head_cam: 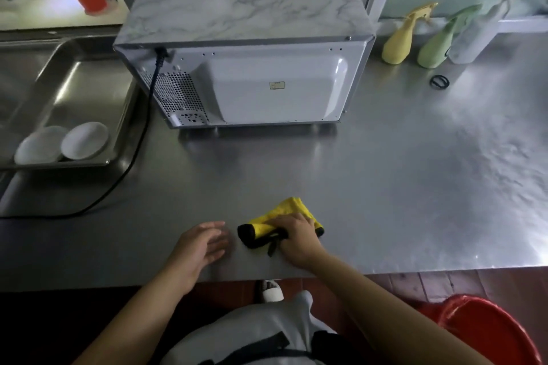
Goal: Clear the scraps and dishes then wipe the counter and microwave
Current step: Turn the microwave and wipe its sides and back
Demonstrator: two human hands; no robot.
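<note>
Head-camera view: at the steel counter's (pixel 385 187) near edge, a person's right hand (pixel 298 238) gripped a bunched yellow cloth (pixel 283 213) with black trim, fingers curled over it, while the left hand (pixel 198 246) rested just beside it, flat and relaxed, holding nothing. Farther back stood the microwave (pixel 246 47), its rear panel facing the camera. Two white dishes (pixel 62 144) lay in a metal tray (pixel 89 68) at left; three spray bottles (pixel 436 38) lined the far wall.

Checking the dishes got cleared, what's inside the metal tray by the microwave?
Two white bowls lie in the tray's near corner; the rest shows bare metal. Whatever is under them is hidden.
</note>
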